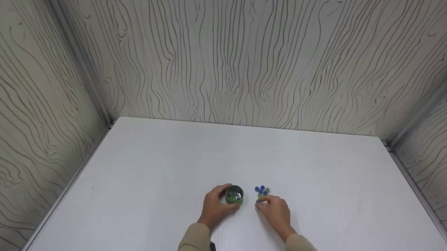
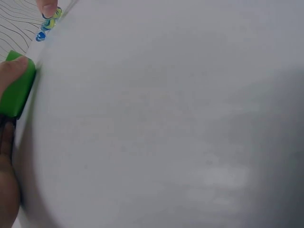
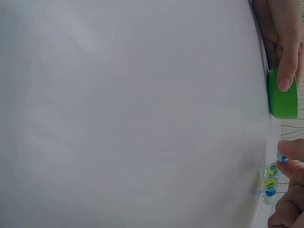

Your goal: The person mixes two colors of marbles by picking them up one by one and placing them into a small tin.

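My left hand (image 1: pixel 215 207) grips a small green cup (image 1: pixel 234 195) on the white table, thumb on the near side and fingers round the far side. Several glass marbles show inside the cup in the head view. To the right of the cup, my right hand (image 1: pixel 276 213) pinches a blue-and-clear marble (image 3: pixel 282 157) between thumb and index finger. Just beyond those fingertips lies a loose cluster of blue and green marbles (image 1: pixel 262 190). In the left wrist view the cup (image 2: pixel 19 90) appears from the side, with the thumb against its wall.
The white table (image 1: pixel 157 156) spreads out on all sides of the hands. Wood-grain patterned panels (image 1: pixel 229 54) stand behind it and at both sides, with grey strips at the corners. A tiny dark speck (image 1: pixel 93 188) lies on the left part of the table.
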Demonstrator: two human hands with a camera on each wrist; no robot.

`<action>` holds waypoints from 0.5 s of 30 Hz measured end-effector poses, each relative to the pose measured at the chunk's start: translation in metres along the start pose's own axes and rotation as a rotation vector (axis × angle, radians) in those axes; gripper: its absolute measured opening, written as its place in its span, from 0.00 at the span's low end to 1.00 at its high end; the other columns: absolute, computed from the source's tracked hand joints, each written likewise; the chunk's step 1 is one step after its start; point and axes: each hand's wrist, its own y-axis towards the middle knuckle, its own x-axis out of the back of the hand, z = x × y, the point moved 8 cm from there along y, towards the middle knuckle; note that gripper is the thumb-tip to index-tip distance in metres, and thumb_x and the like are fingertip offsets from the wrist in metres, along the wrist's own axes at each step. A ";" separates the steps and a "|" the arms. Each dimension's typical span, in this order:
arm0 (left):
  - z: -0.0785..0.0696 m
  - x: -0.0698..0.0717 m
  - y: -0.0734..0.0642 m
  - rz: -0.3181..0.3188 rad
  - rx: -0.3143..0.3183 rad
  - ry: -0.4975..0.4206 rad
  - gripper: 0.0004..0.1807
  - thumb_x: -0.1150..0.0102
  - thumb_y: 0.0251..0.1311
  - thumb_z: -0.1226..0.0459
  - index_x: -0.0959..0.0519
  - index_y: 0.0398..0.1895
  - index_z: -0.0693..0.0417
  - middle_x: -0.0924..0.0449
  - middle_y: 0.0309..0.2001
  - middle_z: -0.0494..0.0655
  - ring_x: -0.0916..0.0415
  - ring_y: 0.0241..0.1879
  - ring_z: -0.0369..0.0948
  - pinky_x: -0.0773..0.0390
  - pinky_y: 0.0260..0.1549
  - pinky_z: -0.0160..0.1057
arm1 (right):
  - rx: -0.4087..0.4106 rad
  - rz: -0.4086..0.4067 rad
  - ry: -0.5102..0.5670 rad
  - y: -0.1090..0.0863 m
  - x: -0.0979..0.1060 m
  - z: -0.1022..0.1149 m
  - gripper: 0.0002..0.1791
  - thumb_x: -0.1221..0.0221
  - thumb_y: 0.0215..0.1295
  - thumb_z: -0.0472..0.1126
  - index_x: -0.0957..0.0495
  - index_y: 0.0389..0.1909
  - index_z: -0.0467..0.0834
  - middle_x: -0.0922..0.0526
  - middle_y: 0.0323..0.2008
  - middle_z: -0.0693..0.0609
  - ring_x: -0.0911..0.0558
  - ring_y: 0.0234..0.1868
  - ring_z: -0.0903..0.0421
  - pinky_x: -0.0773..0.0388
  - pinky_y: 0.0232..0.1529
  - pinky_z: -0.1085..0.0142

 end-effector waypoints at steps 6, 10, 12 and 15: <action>0.000 0.000 0.000 -0.003 0.003 0.002 0.34 0.25 0.42 0.59 0.24 0.57 0.55 0.18 0.55 0.50 0.22 0.58 0.46 0.24 0.64 0.43 | 0.008 -0.008 0.008 -0.001 0.001 0.007 0.07 0.33 0.54 0.38 0.14 0.34 0.41 0.14 0.30 0.48 0.28 0.26 0.60 0.36 0.24 0.74; 0.000 -0.001 0.000 -0.005 -0.007 0.003 0.34 0.25 0.43 0.58 0.24 0.57 0.55 0.18 0.55 0.50 0.22 0.58 0.46 0.24 0.63 0.44 | 0.028 -0.013 -0.002 -0.001 0.001 0.013 0.06 0.33 0.54 0.38 0.13 0.34 0.43 0.15 0.28 0.49 0.29 0.26 0.61 0.37 0.23 0.74; 0.001 0.000 0.001 -0.012 -0.012 -0.004 0.34 0.25 0.42 0.58 0.23 0.57 0.55 0.18 0.55 0.50 0.21 0.58 0.46 0.23 0.63 0.44 | 0.036 -0.011 -0.009 -0.001 0.001 0.017 0.07 0.33 0.54 0.38 0.13 0.34 0.42 0.15 0.28 0.49 0.29 0.26 0.60 0.38 0.23 0.74; 0.002 0.000 0.000 -0.007 -0.002 -0.010 0.34 0.25 0.42 0.58 0.23 0.57 0.54 0.18 0.55 0.49 0.22 0.58 0.46 0.24 0.63 0.44 | 0.033 -0.002 -0.010 0.000 0.000 0.020 0.08 0.33 0.55 0.38 0.14 0.35 0.42 0.14 0.30 0.49 0.29 0.27 0.60 0.37 0.25 0.74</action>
